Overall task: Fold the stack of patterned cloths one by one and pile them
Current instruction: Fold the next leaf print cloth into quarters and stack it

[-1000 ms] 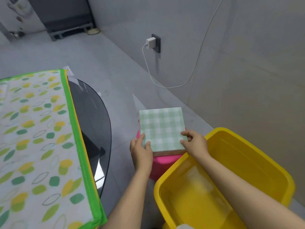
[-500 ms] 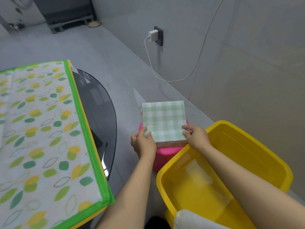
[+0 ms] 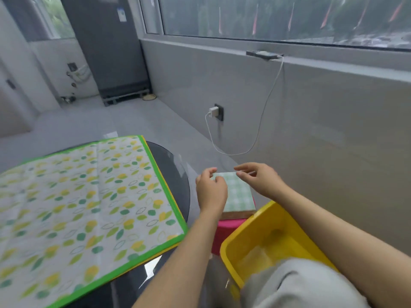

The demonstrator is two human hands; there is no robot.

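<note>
A stack of folded cloths [image 3: 241, 196], its top piece in pale green-and-white check, sits squarely on a pink stool [image 3: 224, 232] just right of centre in the view. The stack's near edge shows brownish layers beneath the check piece. The left hand [image 3: 211, 192] lies over the stack's left edge, fingers curled at the far left corner; whether it pinches the cloth or only touches it cannot be told. The right hand [image 3: 260, 178] hovers at the far right corner, fingers loosely bent, thumb and forefinger close together at the cloth's far edge; an actual grip cannot be confirmed. At five o'clock from the stack, touching the stool, stands a yellow plastic tub [image 3: 262, 236], with a grey garment [image 3: 295, 283] at the lower edge of the view in front of it. At nine o'clock from the stack a round dark glass table [image 3: 175, 174] carries a leaf-print mat [image 3: 84, 203] edged in green, spread flat. The floor [image 3: 111, 121] is glossy grey tile. At twelve o'clock a white charger [image 3: 213, 111] is plugged into a wall socket [image 3: 220, 112], its cable [image 3: 262, 116] rising to a phone [image 3: 264, 54] on the window ledge. A dark cabinet [image 3: 106, 45] stands at eleven o'clock.
</note>
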